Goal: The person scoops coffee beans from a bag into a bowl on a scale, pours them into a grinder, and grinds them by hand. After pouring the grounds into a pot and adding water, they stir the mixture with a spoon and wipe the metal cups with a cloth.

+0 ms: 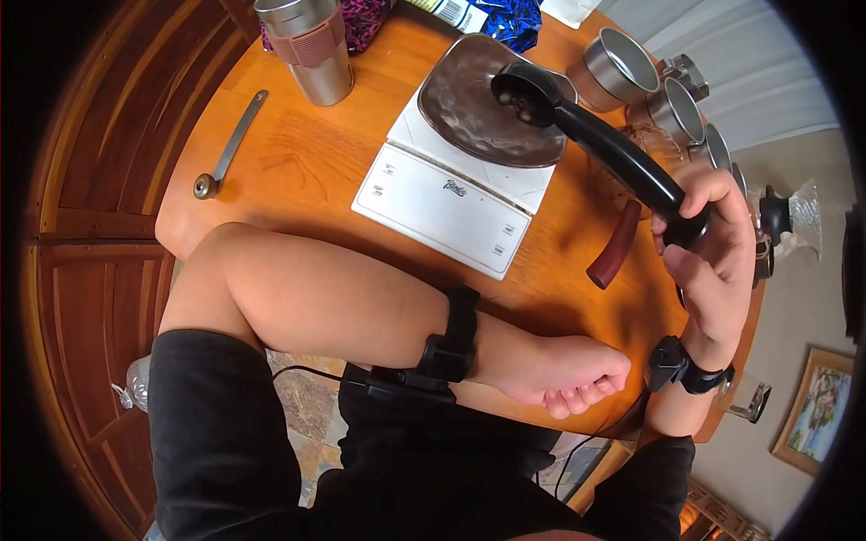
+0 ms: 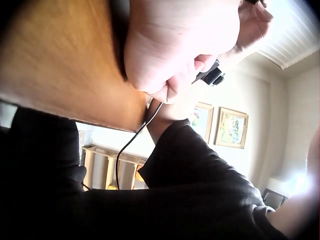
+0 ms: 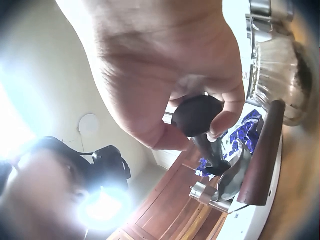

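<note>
My right hand grips the end of a black handle, seen end-on as a dark knob between thumb and fingers in the right wrist view. The long black scoop reaches up and left, its bowl over the brown dish; some dark pieces show inside the bowl. That dish sits on a white scale. My left hand is by the table's near edge, below the scale, its fingers curled in and nothing visible in them. In the left wrist view the left hand is also curled.
A steel tumbler with a pink band stands at the back left, near a metal measuring spoon. Shiny bags lie behind the dish. Steel cups and a glass vessel with a dark red handle stand to the right.
</note>
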`<state>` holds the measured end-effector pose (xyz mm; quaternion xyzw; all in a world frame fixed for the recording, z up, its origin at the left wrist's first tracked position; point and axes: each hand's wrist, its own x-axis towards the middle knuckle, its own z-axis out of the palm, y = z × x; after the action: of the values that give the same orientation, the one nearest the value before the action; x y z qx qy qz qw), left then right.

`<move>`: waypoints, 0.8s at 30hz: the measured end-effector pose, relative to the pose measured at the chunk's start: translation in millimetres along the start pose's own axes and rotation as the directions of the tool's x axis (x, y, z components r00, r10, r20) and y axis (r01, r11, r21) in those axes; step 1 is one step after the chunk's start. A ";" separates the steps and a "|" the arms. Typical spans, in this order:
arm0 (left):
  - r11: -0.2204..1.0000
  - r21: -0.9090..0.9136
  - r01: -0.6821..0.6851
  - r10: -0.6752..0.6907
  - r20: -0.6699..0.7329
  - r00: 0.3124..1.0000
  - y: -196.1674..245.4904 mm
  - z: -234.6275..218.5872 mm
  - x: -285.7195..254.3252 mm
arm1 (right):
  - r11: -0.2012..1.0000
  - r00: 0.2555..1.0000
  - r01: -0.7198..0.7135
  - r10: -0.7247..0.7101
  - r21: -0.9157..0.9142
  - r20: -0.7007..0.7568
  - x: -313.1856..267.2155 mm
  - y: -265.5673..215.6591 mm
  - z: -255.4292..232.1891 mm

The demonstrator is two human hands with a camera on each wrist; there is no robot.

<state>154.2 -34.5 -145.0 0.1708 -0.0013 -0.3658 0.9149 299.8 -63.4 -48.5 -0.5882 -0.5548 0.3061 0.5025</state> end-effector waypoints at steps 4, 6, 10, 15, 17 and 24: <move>0.999 -0.022 0.026 -0.026 0.021 0.999 -0.3 -2.2 1.1 | 1.000 1.000 0.012 -0.012 0.006 -0.007 0.6 3.4 0.0; 0.999 -0.017 0.030 -0.030 0.032 0.999 -0.5 -2.8 2.2 | 1.000 1.000 0.001 0.000 0.009 -0.019 0.8 3.2 0.7; 0.999 -0.025 0.023 -0.022 0.018 1.000 -1.1 -2.3 2.8 | 1.000 0.999 0.026 -0.026 -0.003 -0.020 0.5 4.2 0.7; 1.000 -0.006 0.017 -0.017 0.029 0.999 -0.6 -1.0 1.1 | 0.987 0.994 0.102 -0.104 -0.121 -0.013 -1.1 3.9 4.3; 1.000 -0.003 0.008 -0.008 0.046 0.999 -1.0 -1.5 1.0 | 0.986 0.994 0.108 -0.110 -0.126 -0.007 -1.3 4.0 5.0; 1.000 0.020 -0.013 0.012 0.062 0.998 -1.8 -2.1 0.2 | 0.980 0.992 0.122 -0.125 -0.158 -0.009 -2.4 5.5 6.8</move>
<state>153.4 -35.1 -147.5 0.1684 -0.0344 -0.3650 0.9150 295.0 -63.4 -56.2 -0.5934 -0.6076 0.2241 0.4780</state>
